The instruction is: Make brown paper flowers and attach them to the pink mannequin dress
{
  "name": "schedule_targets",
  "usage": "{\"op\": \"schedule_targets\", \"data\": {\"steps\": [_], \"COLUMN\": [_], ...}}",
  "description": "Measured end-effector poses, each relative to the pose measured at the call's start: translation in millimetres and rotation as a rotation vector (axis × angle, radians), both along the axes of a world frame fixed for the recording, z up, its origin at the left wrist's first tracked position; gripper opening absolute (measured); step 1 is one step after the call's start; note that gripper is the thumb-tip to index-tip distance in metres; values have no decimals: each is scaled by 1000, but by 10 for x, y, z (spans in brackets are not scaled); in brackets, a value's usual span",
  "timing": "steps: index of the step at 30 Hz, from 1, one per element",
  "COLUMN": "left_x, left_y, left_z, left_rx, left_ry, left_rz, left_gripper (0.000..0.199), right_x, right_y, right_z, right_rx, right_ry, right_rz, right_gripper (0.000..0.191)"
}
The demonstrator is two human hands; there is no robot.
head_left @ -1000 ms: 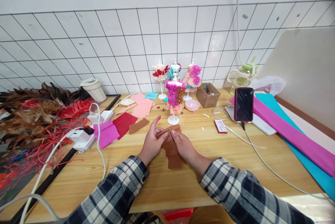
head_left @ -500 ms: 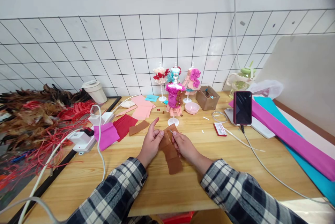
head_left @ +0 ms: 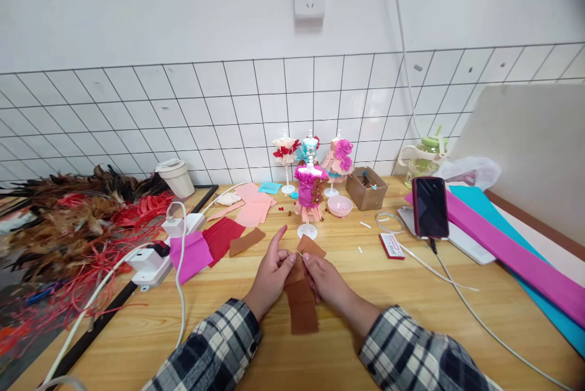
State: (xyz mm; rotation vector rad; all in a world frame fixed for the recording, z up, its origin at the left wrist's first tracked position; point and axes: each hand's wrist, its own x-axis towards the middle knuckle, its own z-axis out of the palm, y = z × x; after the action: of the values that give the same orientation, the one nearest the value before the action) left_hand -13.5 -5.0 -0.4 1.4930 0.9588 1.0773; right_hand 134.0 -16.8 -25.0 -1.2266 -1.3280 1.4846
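A strip of brown crepe paper (head_left: 303,307) hangs down between my hands over the wooden table. My left hand (head_left: 273,271) pinches its upper left edge between thumb and fingers. On the other side, my right hand (head_left: 326,278) grips the strip near a small thin metallic item at the fingertips, too small to make out fully. A folded corner of the brown paper sticks up above my fingers. Just beyond stands a small dress form (head_left: 309,193) in magenta and peach paper with brown trim, on a white base.
Three more dress forms stand behind, near a pink bowl (head_left: 339,206) and a cardboard box (head_left: 367,189). Coloured paper pieces (head_left: 223,237), a power strip (head_left: 153,269) and feathers (head_left: 68,220) lie left. A phone (head_left: 430,208), cables and long paper rolls are on the right.
The view has tilted up, so the table items sit lower in the picture. My fingertips have come closer together, and the upper part of the brown strip now folds out to the right.
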Motion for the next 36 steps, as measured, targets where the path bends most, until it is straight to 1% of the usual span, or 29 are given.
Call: {"op": "schedule_targets", "data": {"steps": [5,10,16,19,21,23,25,28,31,33,36], "left_x": [-9,-17,-36,-36,-32,-31,-34,-31,6,39,46], "left_y": [-1,9,31,24,17,15,24,36,23,9,19], "left_z": [11,-11,-22,-7,2,4,0,-12,-31,-43,-49], "left_rx": [-19,-2,-13,-18,-13,-13,-41,-153,-278,-330,-350], "left_ry": [-27,10,7,5,12,18,-6,-150,-303,-307,-246], "left_rz": [-2,4,32,22,-13,-57,-77,-93,-182,-216,-164], "left_gripper": [77,75,76,75,76,78,77,73,66,54,31], "right_x": [8,9,48,75,88,97,110,137,160,166,167], "right_y": [0,-5,18,19,15,13,12,13,20,29,47], "right_z": [2,32,44,66,89,115,142,180,191,177,146], "right_rx": [28,10,11,32,97,194,278,323,351,352,307], "right_ry": [-17,28,82,69,7,-89,-156,-128,-12,46,52], "right_rz": [15,16,-38,-34,-19,-11,-32,-106,-160,-173,-190], "right_gripper": [52,49,48,48,42,31,22,18,23,25,27]}}
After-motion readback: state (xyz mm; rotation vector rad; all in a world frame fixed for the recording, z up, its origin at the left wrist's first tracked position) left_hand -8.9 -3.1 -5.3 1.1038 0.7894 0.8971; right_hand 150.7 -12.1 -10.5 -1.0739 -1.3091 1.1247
